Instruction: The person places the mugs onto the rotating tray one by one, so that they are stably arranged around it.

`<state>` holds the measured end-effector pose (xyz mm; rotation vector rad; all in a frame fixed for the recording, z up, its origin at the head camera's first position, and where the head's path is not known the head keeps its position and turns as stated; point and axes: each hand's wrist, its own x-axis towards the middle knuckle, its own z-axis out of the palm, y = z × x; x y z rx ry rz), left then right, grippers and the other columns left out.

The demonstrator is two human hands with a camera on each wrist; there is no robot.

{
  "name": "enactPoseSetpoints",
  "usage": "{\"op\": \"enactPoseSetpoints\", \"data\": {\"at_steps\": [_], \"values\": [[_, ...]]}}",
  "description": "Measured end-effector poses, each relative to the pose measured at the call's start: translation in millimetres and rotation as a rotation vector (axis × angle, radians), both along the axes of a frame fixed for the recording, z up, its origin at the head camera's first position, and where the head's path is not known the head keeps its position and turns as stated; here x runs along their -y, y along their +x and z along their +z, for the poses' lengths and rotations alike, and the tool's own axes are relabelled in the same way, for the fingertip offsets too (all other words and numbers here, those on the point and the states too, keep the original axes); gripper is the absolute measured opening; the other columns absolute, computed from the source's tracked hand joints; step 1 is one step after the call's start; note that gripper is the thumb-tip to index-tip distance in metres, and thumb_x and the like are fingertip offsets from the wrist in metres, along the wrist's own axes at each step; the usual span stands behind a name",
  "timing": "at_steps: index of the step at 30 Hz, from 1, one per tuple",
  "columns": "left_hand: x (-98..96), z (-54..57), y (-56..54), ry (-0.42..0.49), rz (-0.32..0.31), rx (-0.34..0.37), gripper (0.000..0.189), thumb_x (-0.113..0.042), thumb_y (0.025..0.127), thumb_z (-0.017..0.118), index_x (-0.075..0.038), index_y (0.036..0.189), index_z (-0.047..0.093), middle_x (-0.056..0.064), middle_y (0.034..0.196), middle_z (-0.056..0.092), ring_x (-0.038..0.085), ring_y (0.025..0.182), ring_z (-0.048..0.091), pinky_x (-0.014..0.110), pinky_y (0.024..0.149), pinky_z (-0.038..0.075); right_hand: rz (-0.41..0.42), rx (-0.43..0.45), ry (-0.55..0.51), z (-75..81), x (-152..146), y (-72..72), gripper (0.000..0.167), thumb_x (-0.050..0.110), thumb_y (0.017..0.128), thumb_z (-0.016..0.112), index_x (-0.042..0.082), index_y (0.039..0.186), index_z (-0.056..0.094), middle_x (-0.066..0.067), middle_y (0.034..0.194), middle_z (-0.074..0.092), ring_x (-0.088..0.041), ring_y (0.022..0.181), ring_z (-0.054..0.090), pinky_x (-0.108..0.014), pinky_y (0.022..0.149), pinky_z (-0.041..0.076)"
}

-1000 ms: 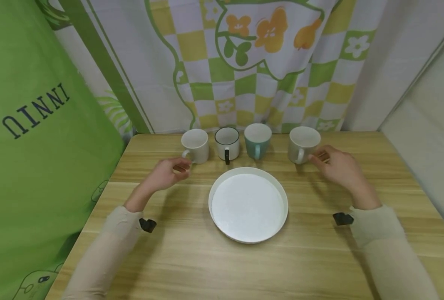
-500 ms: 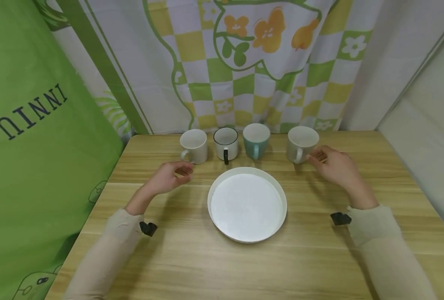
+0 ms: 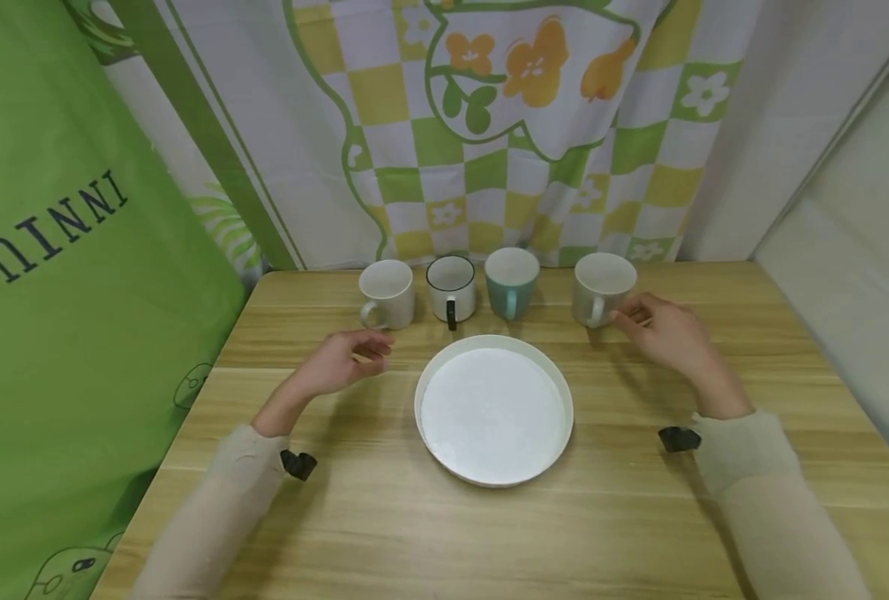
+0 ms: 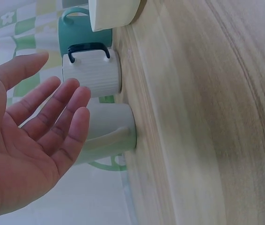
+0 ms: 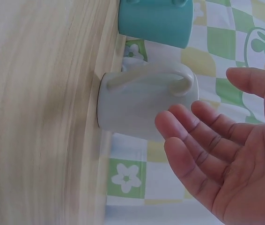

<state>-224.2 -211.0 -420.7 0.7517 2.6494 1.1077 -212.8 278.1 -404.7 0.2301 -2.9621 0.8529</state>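
Note:
My left hand (image 3: 342, 361) hovers left of the round white tray, palm inward and fingers relaxed, just in front of the leftmost white mug (image 3: 388, 296). In the left wrist view nothing lies in the left palm (image 4: 20, 154). My right hand (image 3: 665, 332) is beside the rightmost white mug (image 3: 603, 287), its fingertips overlapping that mug's side in the head view. Loosely bent fingers (image 5: 188, 154) and a raised thumb face the mug's handle (image 5: 156, 75) in the right wrist view, holding nothing. Between these mugs stand a white mug with black rim and handle (image 3: 452, 288) and a teal mug (image 3: 512, 283).
The round, low-walled white tray (image 3: 493, 479) sits mid-table in front of the mug row. A wood-grain table (image 3: 489, 542) carries everything. Behind it hangs a checked curtain (image 3: 519, 125), and a green cloth (image 3: 77, 333) borders the left side.
My left hand has drifted slightly right and toward me, away from the leftmost mug's handle. The right hand stays beside its mug. The mugs and tray keep their places; the view shifts slightly.

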Motion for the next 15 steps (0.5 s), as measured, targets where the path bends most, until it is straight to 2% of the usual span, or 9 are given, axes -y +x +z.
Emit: {"op": "enactPoseSetpoints", "data": {"at_steps": [10, 15], "values": [[-3.5, -5.2, 2.3, 0.028, -0.034, 0.004, 0.033, -0.005, 0.091, 0.071, 0.0, 0.123, 0.065, 0.024, 0.113, 0.07, 0.029, 0.1, 0.07, 0.043, 0.09, 0.058, 0.0, -0.001, -0.03, -1.5, 1.1, 0.0, 0.041, 0.042, 0.102, 0.05, 0.005, 0.113, 0.065, -0.024, 0.114, 0.07, -0.041, 0.102, 0.067, -0.055, 0.081, 0.054], [-5.6, -8.4, 4.0, 0.051, -0.045, 0.007, 0.034, -0.003, 0.091, 0.071, 0.002, 0.123, 0.064, 0.024, 0.113, 0.07, 0.029, 0.099, 0.07, 0.041, 0.089, 0.058, 0.008, 0.014, -0.048, -3.0, 0.4, -1.3, 0.041, 0.042, 0.103, 0.049, 0.005, 0.114, 0.064, -0.023, 0.109, 0.072, -0.036, 0.094, 0.07, -0.04, 0.07, 0.054]]}}
